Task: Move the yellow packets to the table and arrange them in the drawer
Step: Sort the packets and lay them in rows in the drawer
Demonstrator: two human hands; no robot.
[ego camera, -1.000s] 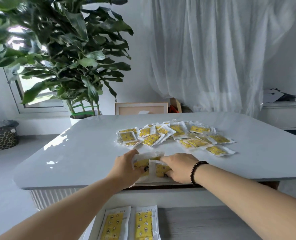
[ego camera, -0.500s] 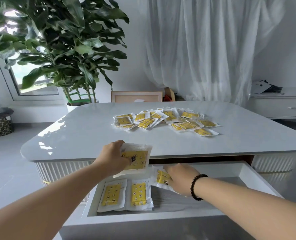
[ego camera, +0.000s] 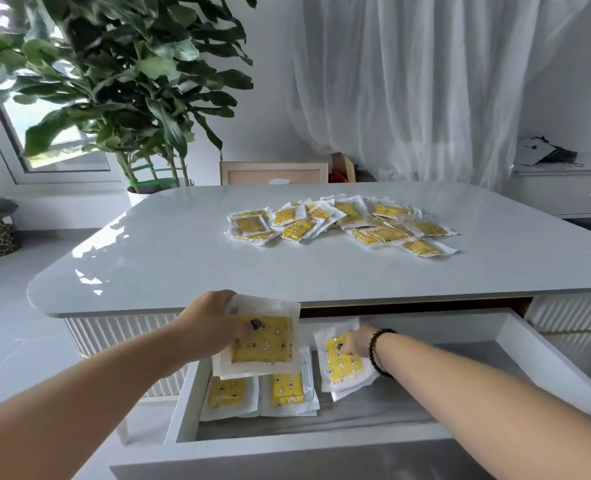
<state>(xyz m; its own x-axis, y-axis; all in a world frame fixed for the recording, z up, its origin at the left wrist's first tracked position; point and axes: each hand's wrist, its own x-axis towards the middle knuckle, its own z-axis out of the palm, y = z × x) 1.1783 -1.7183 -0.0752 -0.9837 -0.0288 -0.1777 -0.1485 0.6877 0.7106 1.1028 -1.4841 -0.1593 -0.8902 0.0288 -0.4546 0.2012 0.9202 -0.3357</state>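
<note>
a: placing packets into the drawer (ego camera: 515,327) looks well under way, but far from finished, i'd judge. two flat packets (ego camera: 257,393) already lie side by side at the drawer's 9 o'clock end.

b: and the hands?

a: the left hand (ego camera: 214,323) pinches a stack of packets (ego camera: 261,337), thumb curled on top, held just above those two laid ones. i can't count how many are in that stack; more than one edge shows. the right hand (ego camera: 358,342) has its fingers curled onto another packet (ego camera: 342,362), tilted, low inside the drawer just toward 3 o'clock of the laid pair. whether that one touches the drawer floor i cannot tell.

b: what's left?

a: most of it. the heap of yellow packets (ego camera: 342,221) sits on the desk (ego camera: 169,265), out toward 12 o'clock from the drawer and well apart from both hands. they overlap, so an exact count is out; i make out at least a dozen.

b: so the tally?

a: two laid in the drawer, one in the right hand, a small stack in the left, and a dozen or more on the desk. the drawer's whole 3 o'clock half shows bare floor, so room should not be the problem.
</note>
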